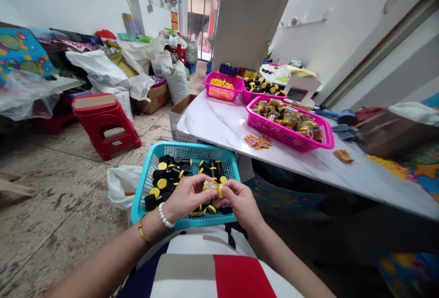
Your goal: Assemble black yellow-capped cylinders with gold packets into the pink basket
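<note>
My left hand (187,196) and my right hand (240,202) meet over a turquoise basket (144,192) resting on my lap. Both pinch one small black cylinder wrapped in a yellow printed sticker (213,186). Fingers of each hand are closed on its ends. The basket holds several black cylinders with yellow caps (171,174). A pearl bracelet and a gold bangle circle my left wrist.
A white marble table (219,124) stands to the right with a pink basket of wrapped pieces (291,124), two more pink baskets (222,87) behind, and loose stickers (257,141). A red stool (103,124) and piled bags sit on the floor to the left.
</note>
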